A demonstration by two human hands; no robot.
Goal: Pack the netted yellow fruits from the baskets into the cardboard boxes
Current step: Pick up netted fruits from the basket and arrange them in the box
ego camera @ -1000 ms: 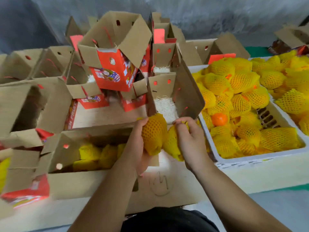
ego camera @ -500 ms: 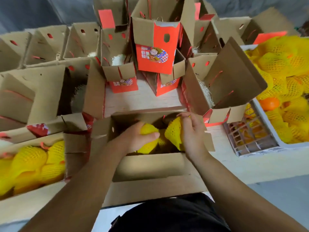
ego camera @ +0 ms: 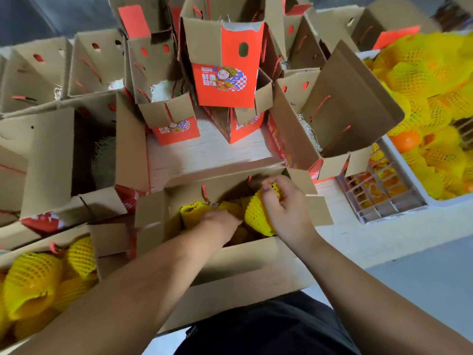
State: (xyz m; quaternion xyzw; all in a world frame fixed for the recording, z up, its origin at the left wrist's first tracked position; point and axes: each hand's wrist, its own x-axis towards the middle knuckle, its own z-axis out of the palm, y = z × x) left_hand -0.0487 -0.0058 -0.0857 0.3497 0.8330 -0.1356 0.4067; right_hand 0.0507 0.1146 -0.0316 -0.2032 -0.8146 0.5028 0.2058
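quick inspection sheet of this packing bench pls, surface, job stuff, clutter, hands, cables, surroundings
surface: pale table, mostly covered.
job's things: open box in front holds netted fruits; white basket at right heaped with netted fruit; filled box at left.
clutter: many open boxes with red printed sides behind, some with pale shredded padding; one bare orange fruit in the basket.
hands: left hand down in the box among the fruits; right hand grips a netted fruit.
cables: nothing seen.
surroundings: grey wall, grey floor.
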